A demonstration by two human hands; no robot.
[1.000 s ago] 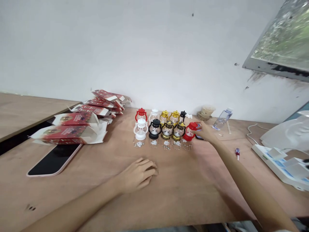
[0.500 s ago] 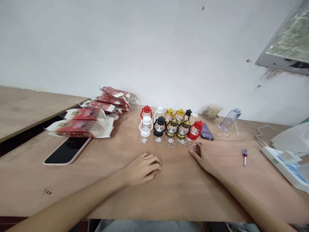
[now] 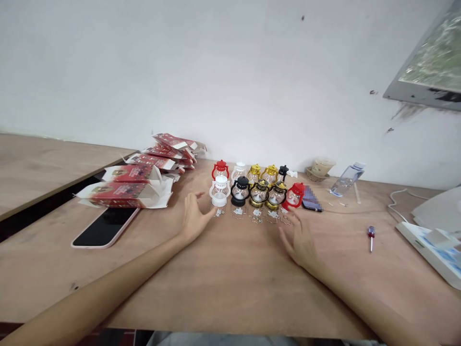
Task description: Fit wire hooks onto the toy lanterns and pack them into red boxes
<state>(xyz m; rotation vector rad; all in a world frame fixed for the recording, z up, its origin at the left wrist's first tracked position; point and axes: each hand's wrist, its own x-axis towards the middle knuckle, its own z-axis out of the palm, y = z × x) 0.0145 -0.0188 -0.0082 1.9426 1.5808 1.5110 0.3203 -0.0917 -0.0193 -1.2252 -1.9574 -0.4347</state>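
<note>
1. Spreading left hand wide by front white lantern, right hand by front red lantern, gripping nothing.
2. Seeing lanterns in two tight rows on table.
3. Risking toppled lanterns or scattered small parts through careless brushing.
4. Unable to make out back-row bases or fingertip contact.

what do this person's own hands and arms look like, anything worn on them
The left hand and right hand are bare, with no gloves or bracelets showing. Neither the left forearm nor the right forearm shows a sleeve, watch or marking. Fingernail details are too small to tell.
</note>
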